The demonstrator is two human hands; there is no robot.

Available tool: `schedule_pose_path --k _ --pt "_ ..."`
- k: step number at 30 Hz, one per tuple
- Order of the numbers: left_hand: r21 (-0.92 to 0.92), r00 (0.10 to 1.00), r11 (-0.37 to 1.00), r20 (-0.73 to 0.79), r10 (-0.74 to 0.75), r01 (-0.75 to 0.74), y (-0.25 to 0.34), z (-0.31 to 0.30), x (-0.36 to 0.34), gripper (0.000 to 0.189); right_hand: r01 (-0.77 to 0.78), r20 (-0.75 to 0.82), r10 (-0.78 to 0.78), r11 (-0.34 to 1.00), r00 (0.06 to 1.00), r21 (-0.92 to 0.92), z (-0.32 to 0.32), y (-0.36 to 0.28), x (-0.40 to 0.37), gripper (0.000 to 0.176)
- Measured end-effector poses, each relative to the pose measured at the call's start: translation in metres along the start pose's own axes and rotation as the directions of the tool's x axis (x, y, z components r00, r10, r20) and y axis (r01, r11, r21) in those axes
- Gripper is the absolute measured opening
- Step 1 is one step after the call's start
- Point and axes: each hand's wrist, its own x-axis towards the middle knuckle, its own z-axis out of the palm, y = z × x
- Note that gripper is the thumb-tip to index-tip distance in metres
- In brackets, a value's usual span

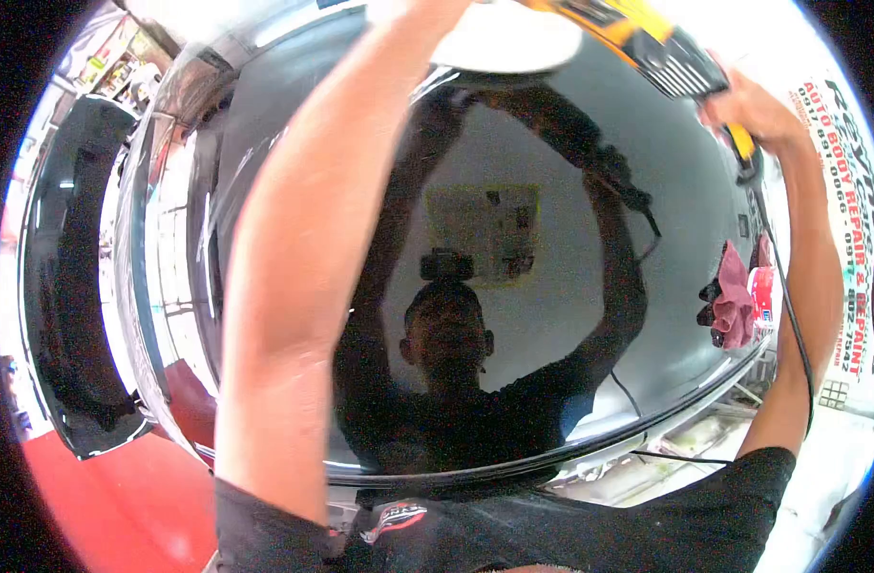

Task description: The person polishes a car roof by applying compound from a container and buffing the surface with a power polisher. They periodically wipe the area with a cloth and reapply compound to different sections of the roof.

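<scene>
My right hand (757,110) is wrapped round the rear handle of a yellow and black electric polisher (647,43). The round white pad (518,40) of the polisher lies against a glossy black car panel (542,315). Along the left side my left arm (294,258) stretches up to the polisher's front end. The top edge cuts off my left hand, so its fingers do not show. From the polisher handle a black power cord (790,306) hangs down along my right forearm. The panel mirrors my head, arms and the tool.
A pink cloth (733,296) and a red and white container (763,296) sit at the panel's right edge. Far left stands a separate black curved part (74,277) above a red surface (112,506). A printed banner (842,229) hangs at right.
</scene>
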Motion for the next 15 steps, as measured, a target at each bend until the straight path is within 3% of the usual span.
schedule_pose_path --k 2,3,4,6,7,11,15 --pt "-0.08 0.999 0.996 0.01 0.048 -0.047 0.04 0.065 -0.008 0.042 -0.145 0.015 0.146 0.989 0.989 -0.021 -0.02 0.024 -0.038 0.091" --pt "-0.284 0.989 0.959 0.132 0.063 -0.023 0.063 0.083 -0.011 0.043 -0.155 -0.109 0.157 0.988 0.982 0.027 -0.029 0.049 -0.06 0.092" --pt "-0.357 0.988 0.934 0.147 0.05 0.006 0.084 0.106 -0.018 0.04 -0.179 -0.208 0.184 0.983 0.961 0.045 -0.04 0.078 -0.082 0.095" --pt "-0.438 0.993 0.898 0.115 0.012 0.04 0.13 0.13 -0.039 0.035 -0.243 -0.328 0.256 0.967 0.909 0.08 -0.058 0.12 -0.122 0.101" --pt "-0.439 0.982 0.891 0.187 -0.037 0.117 0.151 0.137 -0.048 0.036 -0.287 -0.35 0.303 0.953 0.886 0.097 -0.065 0.132 -0.141 0.103" --pt "-0.475 0.926 0.836 0.365 -0.095 0.273 0.178 0.107 -0.067 0.04 -0.338 -0.399 0.355 0.934 0.845 0.114 -0.045 0.112 -0.179 0.104" --pt "-0.46 0.937 0.834 0.304 -0.175 0.305 0.156 0.051 -0.067 0.039 -0.363 -0.398 0.354 0.93 0.846 0.057 -0.041 0.08 -0.18 0.106"
